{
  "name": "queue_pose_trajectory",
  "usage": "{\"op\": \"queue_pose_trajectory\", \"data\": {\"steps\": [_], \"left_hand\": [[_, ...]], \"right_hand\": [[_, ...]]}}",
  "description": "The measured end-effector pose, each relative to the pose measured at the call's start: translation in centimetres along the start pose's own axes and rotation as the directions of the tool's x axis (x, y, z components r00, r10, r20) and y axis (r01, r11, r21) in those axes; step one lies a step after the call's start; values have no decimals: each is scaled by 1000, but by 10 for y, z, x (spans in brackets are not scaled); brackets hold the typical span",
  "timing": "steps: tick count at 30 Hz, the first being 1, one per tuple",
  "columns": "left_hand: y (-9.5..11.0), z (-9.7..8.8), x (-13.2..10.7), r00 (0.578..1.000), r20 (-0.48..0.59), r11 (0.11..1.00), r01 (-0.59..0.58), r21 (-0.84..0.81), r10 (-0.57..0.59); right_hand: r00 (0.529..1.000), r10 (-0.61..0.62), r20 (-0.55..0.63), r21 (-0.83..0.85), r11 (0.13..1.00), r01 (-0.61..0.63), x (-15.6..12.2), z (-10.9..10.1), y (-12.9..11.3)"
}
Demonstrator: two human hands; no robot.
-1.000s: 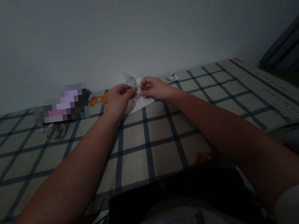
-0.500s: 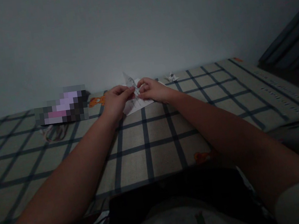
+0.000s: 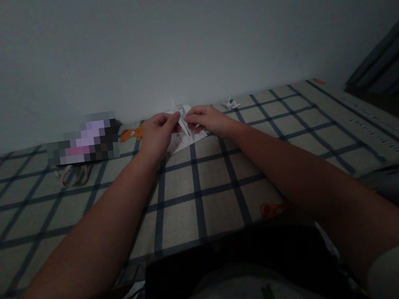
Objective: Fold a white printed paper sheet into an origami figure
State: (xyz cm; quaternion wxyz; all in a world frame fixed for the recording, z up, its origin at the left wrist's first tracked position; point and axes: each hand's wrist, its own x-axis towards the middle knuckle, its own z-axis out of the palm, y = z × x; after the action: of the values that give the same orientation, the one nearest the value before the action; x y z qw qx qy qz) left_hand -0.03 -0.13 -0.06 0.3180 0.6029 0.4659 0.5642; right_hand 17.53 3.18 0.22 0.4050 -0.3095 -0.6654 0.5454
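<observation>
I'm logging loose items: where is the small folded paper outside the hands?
In the head view, the small folded paper lies right of centre on the checked cloth, near the wall, beyond the right hand.

Worktop [image 3: 183,220] under a pale cloth [image 3: 217,211], dark blue check. Orange bear prints on cloth: one left of centre at the back [image 3: 130,135], one near the front edge [image 3: 271,210]. Lettering [image 3: 358,122] along right side, too dim to read. On cloth, back centre: white sheet [image 3: 180,145] with dark marks, lying flat, partly blocked from view. Right of it, near back edge: small folded paper piece [image 3: 231,103], pointed corners. Back left: pixelated object [image 3: 88,139], purple and pink patches, dark right side, identity unclear. Pale looped cord [image 3: 74,185] just in front of it.
</observation>
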Motion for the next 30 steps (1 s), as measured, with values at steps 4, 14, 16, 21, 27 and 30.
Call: {"op": "queue_pose_trajectory", "data": {"steps": [4,14,16,21,27,30], "left_hand": [[0,2,0,1000,20,1000,-23,4,23],[5,7,-3,997,-74,998,-39,-53,35],[5,7,-4,999,-40,999,-30,-38,29],[4,6,-6,999,1,998,-50,-28,50],[3,3,-5,997,26,995,-78,70,76],[5,2,-5,992,31,979,-122,164,119]], "right_hand": [[998,-37,-46,-10,999,36,2,-1,1],[964,-168,-208,-155,978,137,1,0,0],[963,-195,-184,-176,971,163,2,-1,4],[957,-251,-144,-189,956,222,5,-3,9],[962,-217,-168,-188,965,185,5,-4,7],[964,-217,-155,-184,965,188,5,-4,7]]}}
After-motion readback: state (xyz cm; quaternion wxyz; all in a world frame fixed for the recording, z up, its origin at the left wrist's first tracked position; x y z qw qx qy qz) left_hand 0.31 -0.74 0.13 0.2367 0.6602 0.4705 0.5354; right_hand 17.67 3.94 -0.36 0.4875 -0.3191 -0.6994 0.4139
